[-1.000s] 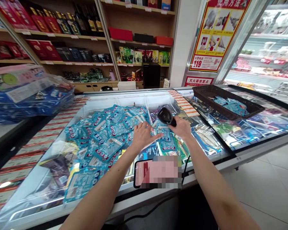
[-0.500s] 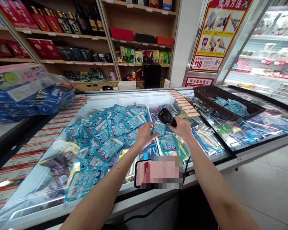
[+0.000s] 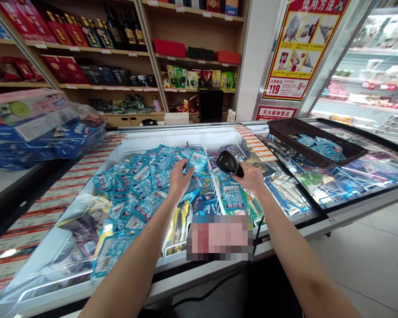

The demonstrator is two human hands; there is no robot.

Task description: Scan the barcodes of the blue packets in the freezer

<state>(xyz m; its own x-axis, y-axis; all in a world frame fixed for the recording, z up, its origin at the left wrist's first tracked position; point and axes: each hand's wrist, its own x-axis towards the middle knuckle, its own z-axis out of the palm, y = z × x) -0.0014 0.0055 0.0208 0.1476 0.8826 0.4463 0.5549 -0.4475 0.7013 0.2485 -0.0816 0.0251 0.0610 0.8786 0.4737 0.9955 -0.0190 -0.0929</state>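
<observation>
Teal plastic snack packets (image 3: 137, 179) are heaping in the open white chest freezer (image 3: 159, 135), with a white wire divider (image 3: 215, 194) running between the 2 hands and a dark brown plastic basket (image 3: 315, 142) sitting well apart on the glass lid. Left hand (image 3: 178, 180) is pinching 1 teal label-up packet (image 3: 196, 162) just above the heap, fingers clamped on its edge. Right hand (image 3: 252, 179) is gripping a black handheld barcode scanner (image 3: 228, 163), head pointing left toward that packet.

Dark brown plastic basket (image 3: 283, 131) resting on sliding glass freezer lid (image 3: 368, 176); wooden wall shelves (image 3: 192, 58) behind, holding red gift boxes (image 3: 167, 46); red-and-yellow poster (image 3: 298, 48) at right.
</observation>
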